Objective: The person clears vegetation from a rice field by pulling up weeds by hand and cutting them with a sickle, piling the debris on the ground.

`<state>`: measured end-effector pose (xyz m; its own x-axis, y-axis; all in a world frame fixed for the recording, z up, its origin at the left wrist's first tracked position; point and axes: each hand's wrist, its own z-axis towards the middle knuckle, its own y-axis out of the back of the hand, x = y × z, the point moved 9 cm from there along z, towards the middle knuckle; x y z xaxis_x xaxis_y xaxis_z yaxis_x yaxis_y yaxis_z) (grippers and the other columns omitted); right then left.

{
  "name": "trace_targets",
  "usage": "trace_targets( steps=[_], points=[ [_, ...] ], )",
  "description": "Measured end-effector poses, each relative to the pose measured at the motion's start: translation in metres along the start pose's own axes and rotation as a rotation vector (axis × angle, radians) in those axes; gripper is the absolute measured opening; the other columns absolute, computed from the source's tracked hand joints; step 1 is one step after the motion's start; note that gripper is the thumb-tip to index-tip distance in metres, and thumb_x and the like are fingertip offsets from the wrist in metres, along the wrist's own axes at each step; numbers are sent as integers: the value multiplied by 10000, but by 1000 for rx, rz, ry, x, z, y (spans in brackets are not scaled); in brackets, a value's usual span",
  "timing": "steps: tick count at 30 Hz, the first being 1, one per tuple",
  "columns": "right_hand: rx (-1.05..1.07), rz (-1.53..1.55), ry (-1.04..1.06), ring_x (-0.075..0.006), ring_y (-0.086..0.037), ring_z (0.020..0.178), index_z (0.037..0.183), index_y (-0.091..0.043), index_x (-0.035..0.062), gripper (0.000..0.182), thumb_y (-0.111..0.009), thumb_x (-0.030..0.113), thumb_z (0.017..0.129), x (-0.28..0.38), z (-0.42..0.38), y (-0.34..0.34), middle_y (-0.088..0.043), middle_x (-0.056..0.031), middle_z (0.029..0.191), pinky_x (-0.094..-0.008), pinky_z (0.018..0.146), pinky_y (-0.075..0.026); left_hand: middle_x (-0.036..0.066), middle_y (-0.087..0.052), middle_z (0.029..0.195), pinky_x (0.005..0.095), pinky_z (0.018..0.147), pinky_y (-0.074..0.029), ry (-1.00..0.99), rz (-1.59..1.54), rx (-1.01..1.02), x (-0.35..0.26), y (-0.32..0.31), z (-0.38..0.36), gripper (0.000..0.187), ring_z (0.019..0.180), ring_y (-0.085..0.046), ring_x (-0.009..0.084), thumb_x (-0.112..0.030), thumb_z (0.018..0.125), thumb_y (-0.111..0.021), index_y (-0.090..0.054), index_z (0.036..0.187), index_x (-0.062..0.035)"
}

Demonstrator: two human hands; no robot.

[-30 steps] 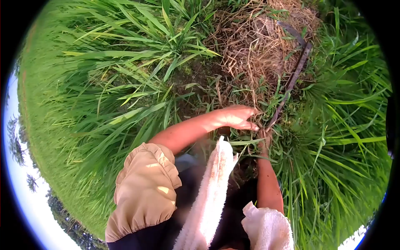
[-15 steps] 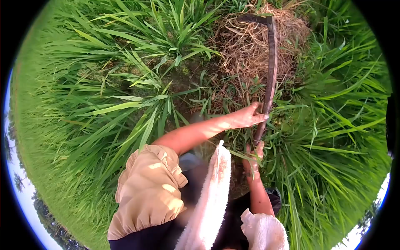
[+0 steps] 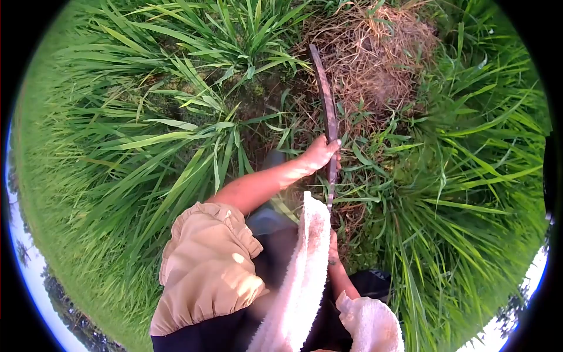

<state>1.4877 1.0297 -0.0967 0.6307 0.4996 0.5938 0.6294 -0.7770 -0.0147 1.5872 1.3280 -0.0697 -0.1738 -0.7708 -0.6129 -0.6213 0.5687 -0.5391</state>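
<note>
My left hand (image 3: 321,154) is closed around the long, slightly curved wooden handle (image 3: 329,111) of a tool, with the thumb lying across it. The handle stands nearly upright in view, its top end leaning left beside a mound of dry grass (image 3: 381,64). No blade shows at that end. My right hand (image 3: 333,245) is at the handle's lower end, largely hidden behind a white towel (image 3: 311,252); its fingers cannot be made out.
Tall green grass (image 3: 469,176) rises on both sides. Dark, wet-looking ground (image 3: 258,111) shows left of the mound. Low leafy weeds (image 3: 375,158) grow to the right of the handle. A dark object (image 3: 372,283) is beside my right forearm.
The tool has shifted left and its top end has swung left and down; its metal blade no longer shows. Both hands moved left, and my right hand went lower, partly behind the towel.
</note>
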Motion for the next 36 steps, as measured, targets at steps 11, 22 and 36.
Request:
trace_targets(
  steps=[11, 22, 36],
  points=[
    [133, -10, 14, -155, -590, 685, 998, -585, -25, 233, -609, 104, 805, 59, -3, -54, -633, -94, 802, -301, 629, -483, 49, -485, 686, 322, 437, -489, -139, 184, -83, -42, -2, -11, 173, 518, -542, 166, -156, 924, -502, -386, 946, -30],
    [112, -3, -89, -143, -583, 680, 977, -592, -12, 204, -601, 89, 800, 25, -63, -19, -623, -61, 795, -291, 621, -479, 68, -532, 686, 317, 484, -507, 68, 246, -52, 11, 34, -9, 168, 531, -589, 192, -195, 944, -481, -420, 929, -39],
    [115, 52, -79, -128, -574, 674, 951, -601, 5, 171, -589, 70, 794, 20, -78, -26, -611, -19, 787, -278, 610, -474, 15, -502, 784, 302, 545, -492, -13, 458, -13, 55, 58, -11, 191, 626, -537, 127, -220, 933, -516, -436, 978, -52]
  ],
)
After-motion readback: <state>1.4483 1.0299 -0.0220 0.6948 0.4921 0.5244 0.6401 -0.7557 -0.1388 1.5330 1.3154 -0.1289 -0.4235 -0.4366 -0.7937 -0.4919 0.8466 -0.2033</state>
